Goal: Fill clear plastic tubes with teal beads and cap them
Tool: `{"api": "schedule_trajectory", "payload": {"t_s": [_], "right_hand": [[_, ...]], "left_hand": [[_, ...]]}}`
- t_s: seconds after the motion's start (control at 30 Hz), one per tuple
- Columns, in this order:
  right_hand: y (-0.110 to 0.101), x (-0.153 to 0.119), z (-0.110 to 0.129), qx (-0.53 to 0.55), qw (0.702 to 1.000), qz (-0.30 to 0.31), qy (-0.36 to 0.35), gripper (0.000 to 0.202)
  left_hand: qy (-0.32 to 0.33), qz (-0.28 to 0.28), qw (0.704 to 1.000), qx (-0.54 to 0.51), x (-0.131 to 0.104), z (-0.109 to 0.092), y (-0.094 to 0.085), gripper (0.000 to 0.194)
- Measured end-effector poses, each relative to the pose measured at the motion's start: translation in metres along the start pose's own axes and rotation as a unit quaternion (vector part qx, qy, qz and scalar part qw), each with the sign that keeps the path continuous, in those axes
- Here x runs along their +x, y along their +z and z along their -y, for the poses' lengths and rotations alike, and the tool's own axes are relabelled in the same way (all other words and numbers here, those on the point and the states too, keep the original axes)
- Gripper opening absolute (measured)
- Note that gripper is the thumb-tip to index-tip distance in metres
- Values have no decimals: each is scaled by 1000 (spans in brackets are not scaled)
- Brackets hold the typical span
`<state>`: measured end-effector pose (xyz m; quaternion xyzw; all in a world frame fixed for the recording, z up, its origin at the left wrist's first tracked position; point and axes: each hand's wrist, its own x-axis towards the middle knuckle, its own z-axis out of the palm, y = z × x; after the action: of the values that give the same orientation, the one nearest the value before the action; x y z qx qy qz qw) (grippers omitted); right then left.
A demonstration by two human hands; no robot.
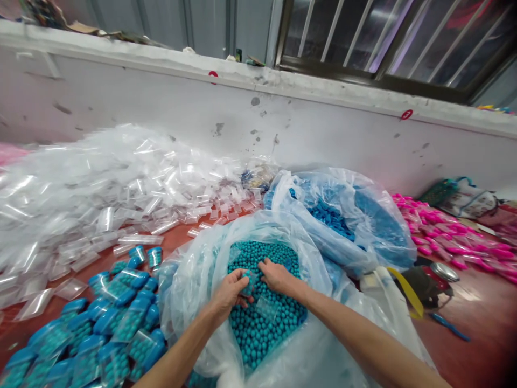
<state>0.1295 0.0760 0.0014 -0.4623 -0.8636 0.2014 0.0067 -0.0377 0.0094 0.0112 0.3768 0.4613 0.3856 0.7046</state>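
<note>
A large clear plastic bag [194,285] stands gathered open in front of me, filled with small teal balls [258,337]. Over the balls, my left hand [232,291] pinches a small clear plastic packet [247,282] with teal balls showing inside. My right hand [278,277] is beside it, fingers curled and pressed together at the surface of the balls; what they hold, if anything, is hidden. Lying on the balls just below both hands is another clear packet [267,308].
Filled packets with blue caps [117,302] are heaped at left. Behind them spreads a big pile of clear plastic sleeves [121,178]. A second bag [379,226] holds blue pieces [331,215]. Pink packets [456,231] and a blue tool [449,326] lie at right.
</note>
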Motion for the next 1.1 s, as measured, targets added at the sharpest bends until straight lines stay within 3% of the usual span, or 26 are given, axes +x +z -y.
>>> {"api": "schedule_trajectory", "payload": {"t_s": [0.1,0.17,0.23,0.37,0.47,0.57,0.67,0.77,0.9,1.0,1.1], "right_hand": [[14,-11,15,26,996,24,-78,17],[12,-18,21,57,990,26,-125,16],[-1,-24,17,25,995,-2,-99,18],[-32,-31,-15,-161,984,-55,50,24],[-36,-32,-40,-242,970,-9,14,22],[-26,-32,-48,-250,968,25,-32,19],[-22,-34,-35,-167,986,3,-7,12],[-21,-37,-11,65,998,-21,8,15],[-16,-40,14,344,939,11,14,14],[-13,-40,21,378,924,20,48,16],[-14,-43,25,311,950,-13,37,25]], "left_hand": [[9,4,1000,-7,2,4,-1,43],[14,9,1000,-14,4,8,-2,44],[10,3,1000,-18,6,12,-2,45],[-7,-15,1000,6,6,16,-2,48],[-9,-21,999,34,5,18,0,48],[-13,-25,998,57,4,20,2,48],[-9,-20,996,83,4,21,5,46],[22,-14,994,106,4,20,10,42],[61,-7,991,123,4,21,16,45],[61,-9,992,112,1,25,17,55],[57,-20,994,93,-3,27,17,64]]}}
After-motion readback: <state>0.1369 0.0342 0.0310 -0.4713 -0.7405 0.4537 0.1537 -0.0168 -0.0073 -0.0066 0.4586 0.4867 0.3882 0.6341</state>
